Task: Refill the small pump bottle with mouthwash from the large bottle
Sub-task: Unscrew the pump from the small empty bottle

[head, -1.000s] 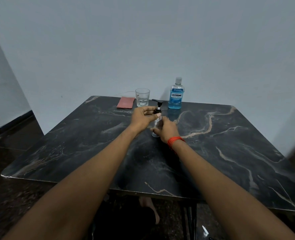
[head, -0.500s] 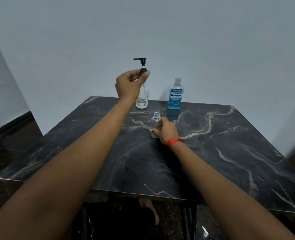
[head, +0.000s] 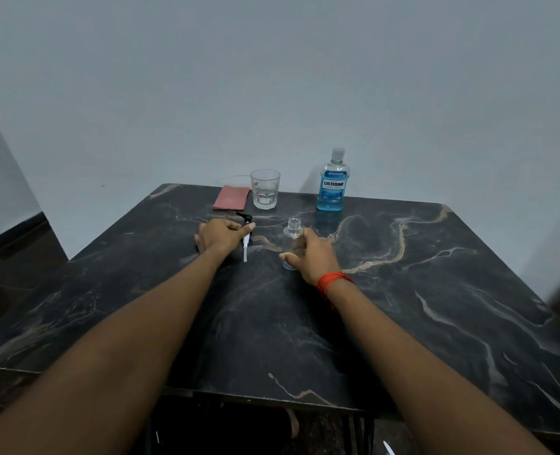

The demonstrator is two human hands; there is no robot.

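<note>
Behind the small bottle point(head: 291, 244) stand a glass point(head: 265, 188), a red cloth point(head: 231, 198) and the capped mouthwash bottle point(head: 332, 182). The small bottle is clear, empty, uncapped, upright mid-table point(head: 436, 290), right hand point(head: 311, 256) curled loosely around it. Left of it, the left hand point(head: 219, 236) pinches the pump head point(head: 246, 234) on the tabletop.

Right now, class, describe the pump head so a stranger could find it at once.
On the dark marble table, look left of the open small bottle, in front of the glass. The pump head is under the left hand fingertips. It alone has a black nozzle with a thin white tube toward the viewer.
</note>
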